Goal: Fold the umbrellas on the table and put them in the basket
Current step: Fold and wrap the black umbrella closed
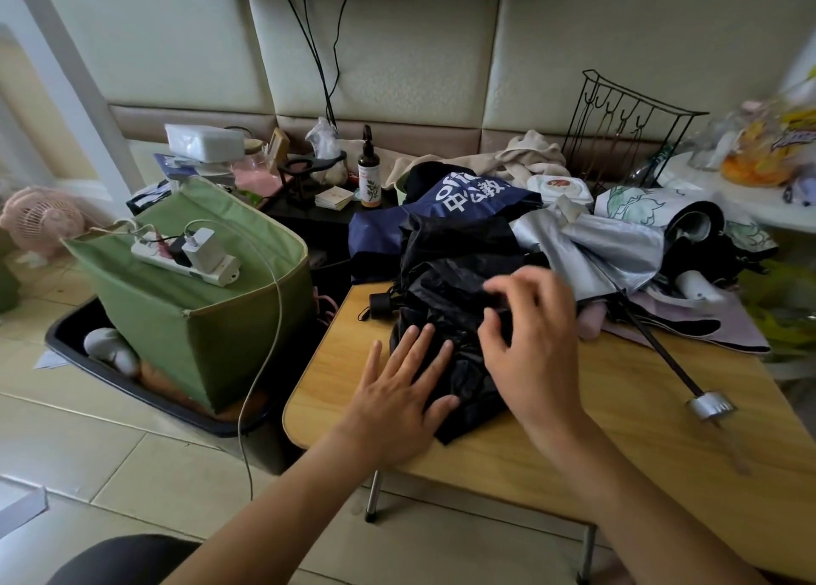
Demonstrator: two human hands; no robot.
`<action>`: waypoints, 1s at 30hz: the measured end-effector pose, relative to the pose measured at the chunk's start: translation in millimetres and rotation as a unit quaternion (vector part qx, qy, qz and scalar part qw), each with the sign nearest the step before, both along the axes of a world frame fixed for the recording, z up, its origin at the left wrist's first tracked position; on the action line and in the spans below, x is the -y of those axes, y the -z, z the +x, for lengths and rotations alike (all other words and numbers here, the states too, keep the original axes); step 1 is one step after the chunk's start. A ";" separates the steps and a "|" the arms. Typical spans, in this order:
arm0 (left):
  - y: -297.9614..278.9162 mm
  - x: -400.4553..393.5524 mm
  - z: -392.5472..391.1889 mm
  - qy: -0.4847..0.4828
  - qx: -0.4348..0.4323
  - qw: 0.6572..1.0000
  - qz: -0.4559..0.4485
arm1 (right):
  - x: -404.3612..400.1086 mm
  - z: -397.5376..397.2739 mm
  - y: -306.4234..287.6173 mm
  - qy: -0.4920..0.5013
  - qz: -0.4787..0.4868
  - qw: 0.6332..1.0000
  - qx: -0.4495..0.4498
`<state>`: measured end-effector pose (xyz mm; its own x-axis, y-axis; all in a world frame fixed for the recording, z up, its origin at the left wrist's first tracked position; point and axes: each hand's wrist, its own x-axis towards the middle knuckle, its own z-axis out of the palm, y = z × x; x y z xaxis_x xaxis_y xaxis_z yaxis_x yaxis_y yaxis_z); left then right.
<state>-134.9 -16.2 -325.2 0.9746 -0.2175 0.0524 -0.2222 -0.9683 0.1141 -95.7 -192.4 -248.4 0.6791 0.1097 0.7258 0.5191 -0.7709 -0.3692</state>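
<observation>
A crumpled black umbrella (446,302) lies on the small wooden table (596,412), its short handle (379,305) pointing left. My left hand (397,394) presses flat on the near end of its cloth, fingers spread. My right hand (530,319) hovers over the black cloth with loosely curled fingers; it is blurred, and whether it pinches the cloth is unclear. Behind lie a navy umbrella (446,204) with white lettering and a silver umbrella (605,248) whose dark shaft ends in a silver handle (710,405). A green fabric basket (207,337) stands on the floor at the left.
A white power strip (187,257) with chargers lies across the basket's top, its cable hanging down. The basket sits in a black tray (145,401). A floral umbrella (640,204), towels, a bottle (369,173) and a wire rack (627,129) crowd the back.
</observation>
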 end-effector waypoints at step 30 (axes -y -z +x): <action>-71.2 -16.4 12.2 -0.088 0.168 0.883 -0.429 | -7.4 2.4 -16.1 -0.206 0.464 0.700 -0.502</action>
<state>-122.7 0.1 -254.0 0.8874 0.1952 0.4177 -0.2385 -0.5811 0.7781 -93.3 -185.1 -232.2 0.9475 0.2437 -0.2071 -0.2543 0.1813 -0.9500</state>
